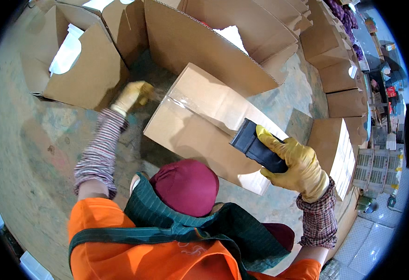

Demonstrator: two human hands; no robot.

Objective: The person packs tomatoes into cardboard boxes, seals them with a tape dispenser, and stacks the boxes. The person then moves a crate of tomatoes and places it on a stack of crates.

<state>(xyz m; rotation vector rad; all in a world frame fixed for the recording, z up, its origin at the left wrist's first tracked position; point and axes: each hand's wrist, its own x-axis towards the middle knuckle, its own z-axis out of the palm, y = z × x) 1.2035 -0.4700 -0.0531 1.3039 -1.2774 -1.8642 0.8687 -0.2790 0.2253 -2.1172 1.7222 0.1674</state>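
A closed cardboard box (204, 129) lies before me, set at an angle. Clear packing tape (181, 101) runs along the seam of its top from the far-left end. My right hand (300, 164), in a yellow rubber glove, grips a black hand-held tape dispenser (260, 145) above the near-right part of the box. The dispenser's toothed edge points up and left. My left hand (134, 95), also gloved, is blurred beside the box's left end, apart from it, with fingers curled downward. Whether it holds anything cannot be made out.
Open cardboard boxes stand close by: one at the left (85, 73) with a white liner, and a larger one (208, 45) behind the closed box. More cartons (341, 77) line the right. A box with a white label (325, 147) sits beyond my right hand. The worktop (47, 168) is stained.
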